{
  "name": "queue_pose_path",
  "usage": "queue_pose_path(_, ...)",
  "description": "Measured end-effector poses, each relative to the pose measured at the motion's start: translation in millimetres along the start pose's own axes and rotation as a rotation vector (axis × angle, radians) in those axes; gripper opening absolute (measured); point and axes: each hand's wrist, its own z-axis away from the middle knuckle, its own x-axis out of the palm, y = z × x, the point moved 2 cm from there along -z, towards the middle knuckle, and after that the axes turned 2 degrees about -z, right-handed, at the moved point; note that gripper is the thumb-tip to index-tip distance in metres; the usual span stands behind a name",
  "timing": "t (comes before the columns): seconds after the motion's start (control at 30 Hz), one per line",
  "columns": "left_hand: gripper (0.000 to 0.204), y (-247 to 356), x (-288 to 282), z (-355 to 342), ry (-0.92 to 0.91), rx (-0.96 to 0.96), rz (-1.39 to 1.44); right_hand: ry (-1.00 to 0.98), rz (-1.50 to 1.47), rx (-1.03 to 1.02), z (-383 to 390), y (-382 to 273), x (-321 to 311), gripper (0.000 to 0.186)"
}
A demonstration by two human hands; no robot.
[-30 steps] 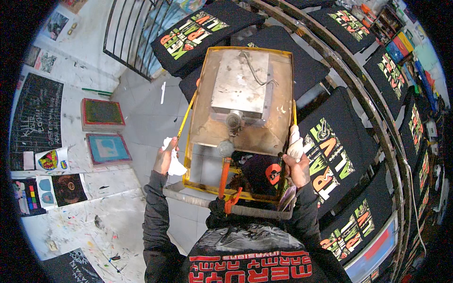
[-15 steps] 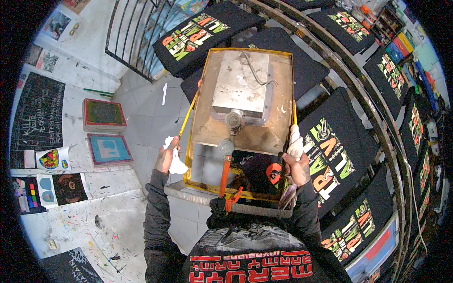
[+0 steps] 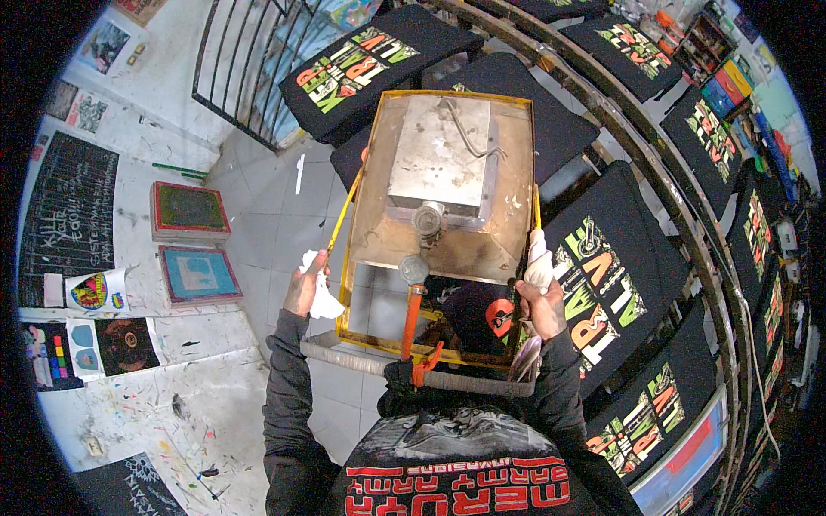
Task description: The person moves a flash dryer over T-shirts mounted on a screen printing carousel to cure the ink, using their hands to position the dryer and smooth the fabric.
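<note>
A metal heater unit point(image 3: 439, 155) with a box and cable on top sits in a yellow frame point(image 3: 361, 332), above an orange post point(image 3: 412, 318) and a tape-wrapped bar. My left hand point(image 3: 305, 288) is closed on the frame's yellow side rod with a crumpled white cloth or paper point(image 3: 323, 301). My right hand point(image 3: 542, 305) is closed on the right side handle, wrapped in white cloth point(image 3: 539, 258). Beneath and beside the unit lie black printed shirts point(image 3: 615, 258) on platens, with colourful lettering.
A curved metal rail point(image 3: 671, 189) runs past more shirt platens on the right, with cluttered shelves point(image 3: 705, 47) behind. A barred window grille point(image 3: 241, 69) stands at back left. Two framed screens point(image 3: 189, 209) lean by the white wall over the tiled floor point(image 3: 275, 198).
The heater's far edge sits slightly lower in the picture than a second ago. Both hands keep their grips in nearly the same places.
</note>
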Motion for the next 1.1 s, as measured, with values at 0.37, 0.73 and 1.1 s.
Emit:
queue_pose_path(0.37, 0.04, 2, 4, 2, -0.006, 0.024, 0.037, 0.021, -0.153, -0.034, 8, -16, 9, 0.015)
queue_pose_path(0.73, 0.035, 9, 7, 6, 0.0, 0.01, 0.044, 0.022, 0.064, -0.06, -1, 1, -5, 0.029)
queue_pose_path(1.1, 0.03, -7, -2, 1, -0.08, 0.026, 0.16, -0.001, 0.029, 0.029, -4, 4, -12, 0.017)
